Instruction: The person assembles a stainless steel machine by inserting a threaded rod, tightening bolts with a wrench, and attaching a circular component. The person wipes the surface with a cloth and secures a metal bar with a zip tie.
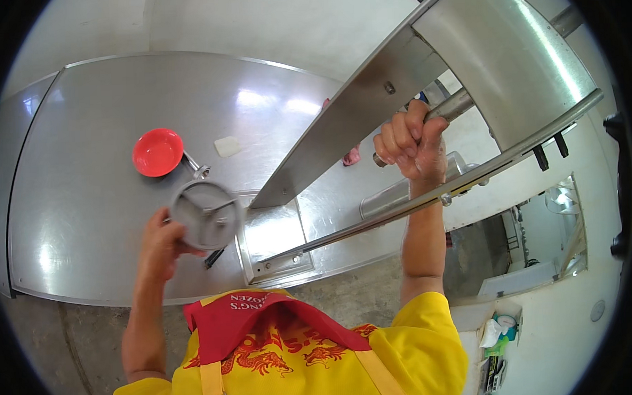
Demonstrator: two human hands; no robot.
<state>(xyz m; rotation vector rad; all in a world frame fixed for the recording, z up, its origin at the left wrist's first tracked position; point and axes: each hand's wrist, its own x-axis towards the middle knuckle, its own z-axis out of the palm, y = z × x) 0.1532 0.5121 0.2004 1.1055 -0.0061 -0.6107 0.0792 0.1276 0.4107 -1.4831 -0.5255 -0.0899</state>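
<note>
My left hand [163, 244] is closed on the edge of a grey spoked metal wheel [200, 233], raised above the steel table [72, 199]. Motion smears the wheel a little. Up on the right, my right hand [415, 149] wraps round a thick metal rod [455, 105]. That rod sticks out inside the tall stainless steel frame of a machine [342, 144], below a curved steel housing [509, 58]. A small metal part [201, 172] lies just beyond the wheel, and a black handle [214, 258] shows below it, partly covered.
A red bowl [144, 142] stands on the table at left, beside a whitish flat piece [226, 146]. Behind the frame lie a pinkish-red piece [352, 155] and a metal cylinder [389, 200]. Bottles and other items fill a wall recess [501, 348] at lower right.
</note>
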